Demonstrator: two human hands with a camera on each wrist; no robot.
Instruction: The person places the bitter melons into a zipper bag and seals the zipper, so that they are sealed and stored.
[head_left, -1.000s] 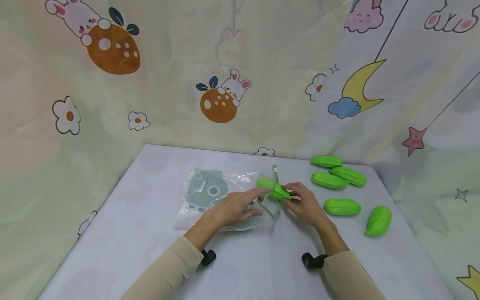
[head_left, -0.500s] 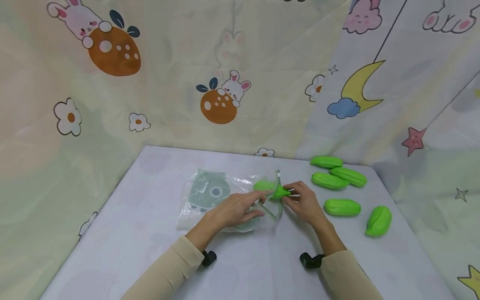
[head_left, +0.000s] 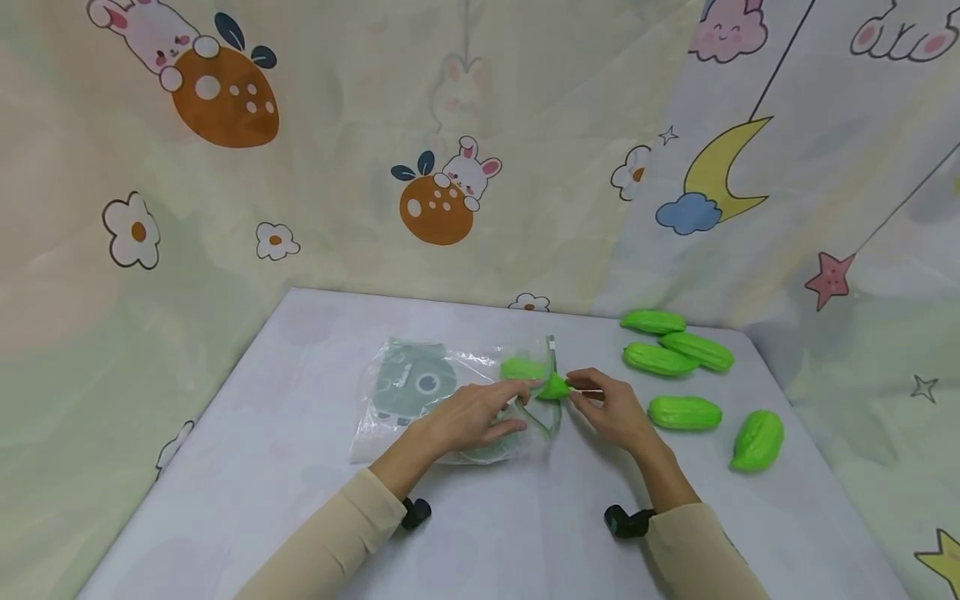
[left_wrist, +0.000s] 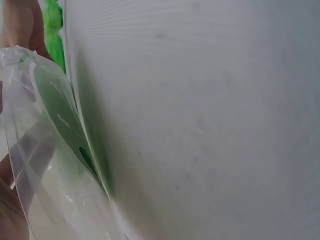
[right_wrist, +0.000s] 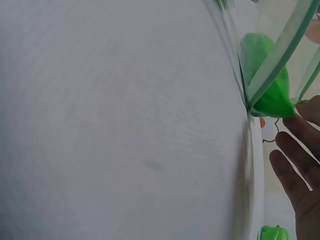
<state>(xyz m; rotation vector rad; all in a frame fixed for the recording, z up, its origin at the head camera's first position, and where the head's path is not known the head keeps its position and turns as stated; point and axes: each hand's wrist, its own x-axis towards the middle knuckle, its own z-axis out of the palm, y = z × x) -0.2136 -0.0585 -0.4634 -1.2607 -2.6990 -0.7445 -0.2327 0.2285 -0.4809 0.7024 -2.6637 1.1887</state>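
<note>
A clear plastic bag with a grey-green printed animal lies on the table, its green-edged mouth raised on the right. My left hand grips that edge with curled fingers; in the left wrist view some fingers show through the plastic. A bright green ridged gourd is mostly inside the mouth, its pointed end sticking out. Thumb and index finger of my right hand pinch that tip, the other fingers spread beside it. Another pale green shape shows through the bag behind the mouth.
Several similar green gourds lie at the right: a group near the back edge with a front one, one lower down, and one near the right side. A printed cloth hangs behind the white table.
My right hand has pushed the gourd leftward and deeper into the bag, so less of it sticks out. The left hand stays at the bag's mouth.
</note>
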